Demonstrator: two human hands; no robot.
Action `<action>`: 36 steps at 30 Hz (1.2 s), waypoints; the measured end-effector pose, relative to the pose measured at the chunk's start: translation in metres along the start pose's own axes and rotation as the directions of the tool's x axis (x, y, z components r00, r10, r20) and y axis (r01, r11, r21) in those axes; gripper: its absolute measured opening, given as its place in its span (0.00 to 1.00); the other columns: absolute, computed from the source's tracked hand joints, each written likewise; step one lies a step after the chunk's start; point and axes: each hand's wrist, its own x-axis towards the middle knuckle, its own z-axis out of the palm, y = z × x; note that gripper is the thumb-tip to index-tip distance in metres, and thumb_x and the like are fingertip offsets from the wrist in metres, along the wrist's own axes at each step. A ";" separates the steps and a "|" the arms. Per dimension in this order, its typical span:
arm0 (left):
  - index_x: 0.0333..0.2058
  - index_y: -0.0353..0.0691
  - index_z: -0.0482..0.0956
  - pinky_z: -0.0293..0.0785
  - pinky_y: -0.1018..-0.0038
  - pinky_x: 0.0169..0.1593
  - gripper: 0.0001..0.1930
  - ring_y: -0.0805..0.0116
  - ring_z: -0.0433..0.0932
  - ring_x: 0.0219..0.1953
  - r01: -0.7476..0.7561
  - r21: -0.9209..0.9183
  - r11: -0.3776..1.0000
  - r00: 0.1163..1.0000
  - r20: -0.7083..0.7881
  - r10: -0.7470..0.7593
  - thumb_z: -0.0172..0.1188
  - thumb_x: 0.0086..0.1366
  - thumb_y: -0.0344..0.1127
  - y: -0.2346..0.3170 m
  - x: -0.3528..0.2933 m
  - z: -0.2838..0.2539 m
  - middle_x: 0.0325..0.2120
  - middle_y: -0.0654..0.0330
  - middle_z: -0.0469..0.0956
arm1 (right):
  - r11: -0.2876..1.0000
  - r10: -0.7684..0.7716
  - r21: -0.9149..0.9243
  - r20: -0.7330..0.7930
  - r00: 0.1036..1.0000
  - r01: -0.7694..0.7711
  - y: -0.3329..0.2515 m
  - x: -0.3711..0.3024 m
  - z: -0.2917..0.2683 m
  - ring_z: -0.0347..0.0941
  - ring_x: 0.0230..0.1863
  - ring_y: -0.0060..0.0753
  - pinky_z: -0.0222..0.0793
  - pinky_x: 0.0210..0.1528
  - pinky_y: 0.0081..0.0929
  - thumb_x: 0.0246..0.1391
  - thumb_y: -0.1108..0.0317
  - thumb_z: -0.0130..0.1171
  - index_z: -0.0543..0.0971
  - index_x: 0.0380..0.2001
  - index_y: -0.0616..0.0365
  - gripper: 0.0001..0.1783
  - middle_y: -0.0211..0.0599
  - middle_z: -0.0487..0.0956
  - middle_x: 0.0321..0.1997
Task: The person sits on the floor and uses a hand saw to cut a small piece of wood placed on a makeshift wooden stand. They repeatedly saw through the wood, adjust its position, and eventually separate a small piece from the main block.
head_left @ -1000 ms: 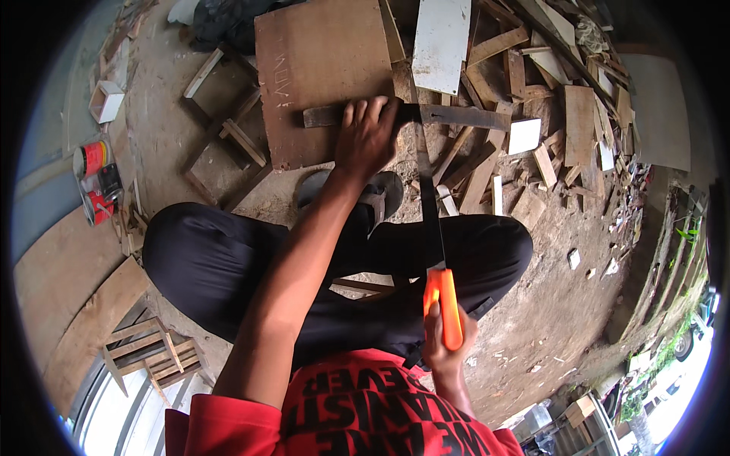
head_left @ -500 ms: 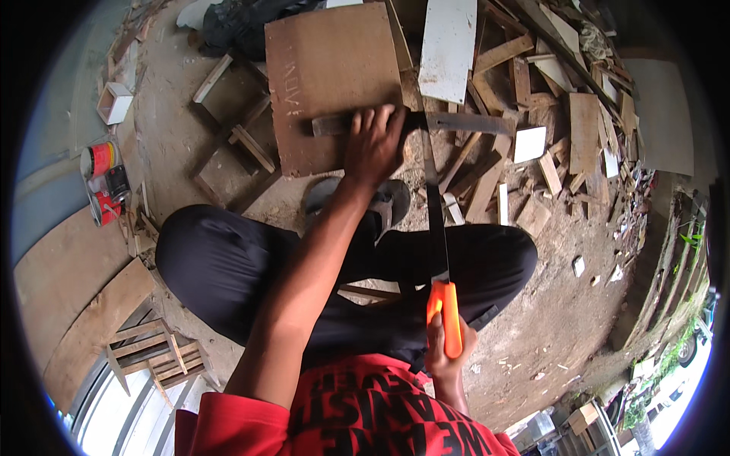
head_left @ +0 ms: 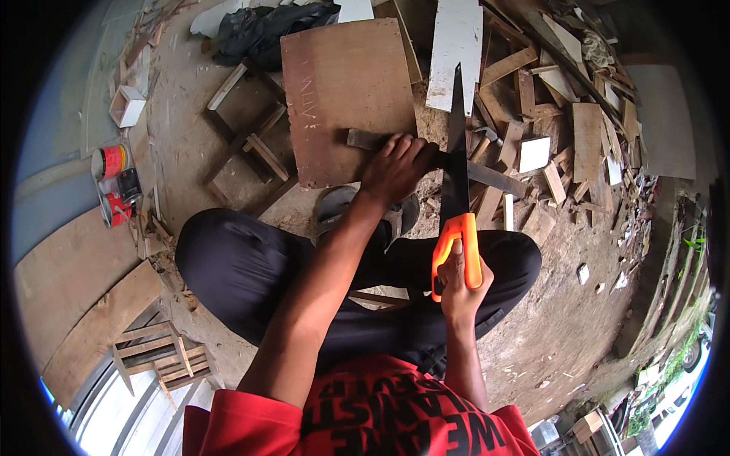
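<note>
An orange-handled handsaw is gripped in my right hand, its dark blade pointing away from me. The blade crosses a narrow dark wooden strip, whose right part sticks out beyond it. My left hand is closed over the strip to the left of the blade, fingers wrapped over its top. The strip's left end rests over a brown wooden board. Beneath my left hand, my feet show partly, and the support under the strip is hidden.
Wood offcuts are heaped at the far right, with a hammer among them. A white plank lies ahead. Wooden frames stand left of the board, and red cans are at the far left. A slatted wooden piece sits at lower left.
The saw has been pushed forward, away from me, along with my right hand. The strip now slants more, its right end lower in view. My left hand still holds it.
</note>
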 end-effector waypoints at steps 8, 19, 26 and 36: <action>0.50 0.39 0.72 0.65 0.61 0.61 0.18 0.58 0.71 0.51 0.095 -0.021 0.995 0.995 -0.037 -0.096 0.56 0.60 0.32 0.003 0.005 -0.003 0.44 0.55 0.72 | 0.977 -0.202 0.083 0.053 0.978 0.197 0.077 0.009 0.010 0.62 0.18 0.12 0.55 0.20 0.16 0.64 0.68 0.56 0.75 0.26 0.65 0.13 0.22 0.69 0.16; 0.57 0.42 0.71 0.64 0.59 0.61 0.21 0.56 0.71 0.53 0.145 -0.019 0.989 0.986 -0.074 -0.146 0.57 0.67 0.42 0.005 0.003 0.000 0.50 0.56 0.74 | 0.815 -0.548 -0.208 0.023 0.836 0.540 0.026 0.005 -0.008 0.67 0.17 0.19 0.64 0.23 0.21 0.59 0.73 0.59 0.78 0.30 0.67 0.07 0.29 0.72 0.17; 0.57 0.42 0.72 0.59 0.53 0.64 0.23 0.56 0.70 0.58 0.090 -0.102 0.991 0.995 -0.023 -0.093 0.61 0.66 0.44 0.024 0.016 0.018 0.54 0.56 0.75 | 0.747 -0.652 -0.332 -0.194 0.733 0.576 0.070 -0.020 -0.056 0.71 0.18 0.25 0.68 0.26 0.23 0.53 0.74 0.60 0.80 0.31 0.67 0.05 0.37 0.75 0.19; 0.53 0.43 0.71 0.69 0.50 0.55 0.23 0.49 0.77 0.51 0.071 -0.128 0.989 0.997 -0.033 -0.076 0.55 0.69 0.53 0.029 0.006 -0.025 0.47 0.51 0.79 | 0.781 -0.497 0.189 -0.390 0.775 0.596 0.081 -0.030 -0.055 0.64 0.18 0.13 0.59 0.21 0.16 0.60 0.73 0.55 0.76 0.30 0.66 0.07 0.23 0.71 0.18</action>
